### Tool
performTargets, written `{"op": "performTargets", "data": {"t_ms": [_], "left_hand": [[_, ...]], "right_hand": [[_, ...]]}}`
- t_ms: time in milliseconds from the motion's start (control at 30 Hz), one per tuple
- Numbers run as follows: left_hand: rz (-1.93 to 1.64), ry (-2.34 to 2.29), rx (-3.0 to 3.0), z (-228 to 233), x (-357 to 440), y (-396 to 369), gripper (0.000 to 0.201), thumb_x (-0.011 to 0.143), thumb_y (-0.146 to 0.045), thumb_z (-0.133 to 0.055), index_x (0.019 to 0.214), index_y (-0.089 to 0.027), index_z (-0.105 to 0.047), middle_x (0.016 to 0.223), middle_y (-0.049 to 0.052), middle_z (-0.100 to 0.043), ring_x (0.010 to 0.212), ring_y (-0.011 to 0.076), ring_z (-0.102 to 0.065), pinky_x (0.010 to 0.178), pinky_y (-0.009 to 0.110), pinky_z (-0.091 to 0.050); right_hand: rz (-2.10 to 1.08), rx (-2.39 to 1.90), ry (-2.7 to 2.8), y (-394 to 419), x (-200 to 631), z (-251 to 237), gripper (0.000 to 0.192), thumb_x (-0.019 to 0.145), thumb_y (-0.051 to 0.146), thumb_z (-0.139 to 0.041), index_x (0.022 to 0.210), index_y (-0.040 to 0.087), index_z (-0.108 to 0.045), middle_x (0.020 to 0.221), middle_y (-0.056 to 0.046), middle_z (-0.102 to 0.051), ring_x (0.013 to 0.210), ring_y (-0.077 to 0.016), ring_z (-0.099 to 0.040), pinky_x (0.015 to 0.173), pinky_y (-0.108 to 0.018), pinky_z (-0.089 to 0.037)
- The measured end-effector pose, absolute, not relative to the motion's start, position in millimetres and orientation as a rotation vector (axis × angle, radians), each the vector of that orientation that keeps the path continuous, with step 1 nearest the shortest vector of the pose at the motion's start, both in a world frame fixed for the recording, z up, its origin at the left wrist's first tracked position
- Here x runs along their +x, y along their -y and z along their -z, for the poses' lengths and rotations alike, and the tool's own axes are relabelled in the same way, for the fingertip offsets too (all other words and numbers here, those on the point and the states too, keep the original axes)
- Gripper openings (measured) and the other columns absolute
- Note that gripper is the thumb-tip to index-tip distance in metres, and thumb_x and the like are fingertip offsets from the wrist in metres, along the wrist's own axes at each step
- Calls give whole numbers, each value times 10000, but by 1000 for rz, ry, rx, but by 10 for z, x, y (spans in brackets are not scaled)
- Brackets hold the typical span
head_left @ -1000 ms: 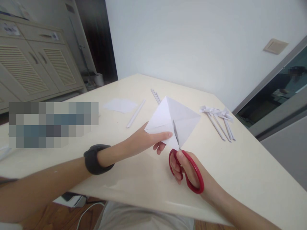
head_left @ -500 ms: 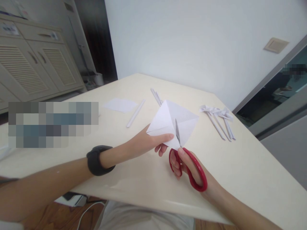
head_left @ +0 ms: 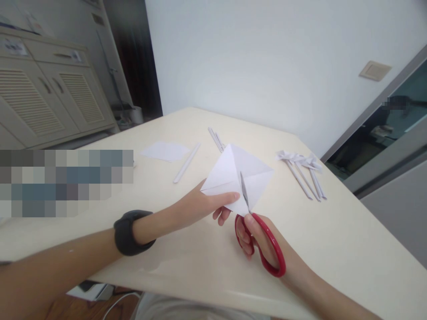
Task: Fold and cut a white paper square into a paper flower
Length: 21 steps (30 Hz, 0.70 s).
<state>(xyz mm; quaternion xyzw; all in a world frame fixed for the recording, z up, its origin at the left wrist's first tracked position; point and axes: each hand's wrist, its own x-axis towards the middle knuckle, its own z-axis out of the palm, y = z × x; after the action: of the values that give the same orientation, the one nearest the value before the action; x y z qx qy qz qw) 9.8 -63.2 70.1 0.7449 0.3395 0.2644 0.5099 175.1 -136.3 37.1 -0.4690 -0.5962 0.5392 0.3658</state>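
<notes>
Nearest us, our right hand (head_left: 258,242) grips the red scissors (head_left: 263,244), blades biting the folded white paper (head_left: 238,178) that our left hand (head_left: 200,204) pinches above the table (head_left: 333,240), paper sticks (head_left: 305,175) lying beyond.

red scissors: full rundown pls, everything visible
The scissors have glossy red loop handles, plastic by the look, and thin grey metal blades. The right hand grips them, fingers through the loops, above the cream table. The blades point up and away from the person, nearly closed, and reach into the lower edge of the folded white paper along its centre crease. The left hand pinches that paper just left of the blades; it does not touch the scissors.
</notes>
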Motion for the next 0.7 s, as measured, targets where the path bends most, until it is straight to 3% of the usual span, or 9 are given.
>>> {"op": "performTargets", "data": {"t_ms": [700], "left_hand": [[-569, -879, 1828, -686, 102, 638, 470, 841, -346, -433, 410, -164, -479, 421, -17, -503, 461, 102, -482, 567, 224, -413]], "right_hand": [[-1476, -1202, 1469, 1373, 1761, -453, 419, 884, 503, -381, 616, 182, -385, 525, 36, -391, 480, -89, -392, 505, -233, -336]]}}
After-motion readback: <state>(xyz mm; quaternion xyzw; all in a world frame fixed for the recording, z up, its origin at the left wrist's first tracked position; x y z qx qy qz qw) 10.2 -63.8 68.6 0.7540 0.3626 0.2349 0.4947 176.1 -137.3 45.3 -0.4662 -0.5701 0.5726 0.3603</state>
